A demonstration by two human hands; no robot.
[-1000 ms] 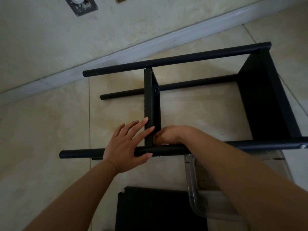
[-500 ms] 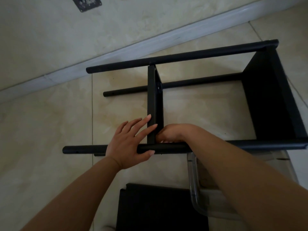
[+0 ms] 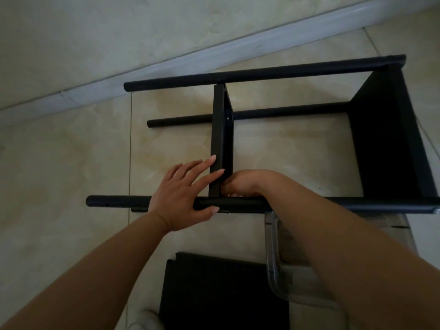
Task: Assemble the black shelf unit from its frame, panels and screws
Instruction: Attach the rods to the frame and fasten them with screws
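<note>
Shelf unit (image 3: 273, 139) lying on its side on tiled floor (image 3: 71, 163), 4 poles running left to right, long axis across the view. Middle panel (image 3: 220, 139) standing on edge between near pole (image 3: 238, 204) and far pole (image 3: 262, 73), running away from the hands. End panel (image 3: 390, 139) already fixed at the right end.

Joint of middle panel and near pole directly ahead, between both hands. Left hand (image 3: 183, 194) open, fingers straight against the panel's left face, thumb lying on the near pole. Right hand (image 3: 242, 183) curled tight at the panel's right base, touching the pole; impossible to tell whether pinching a screw or holding nothing. Right hand nearer the joint, so probably fastening there while the left steadies.

Spare panel (image 3: 214, 294) flat on the floor near the body. Clear bin (image 3: 273, 258) just beside it, under the right forearm.

No brand, label or readable writing anywhere.
</note>
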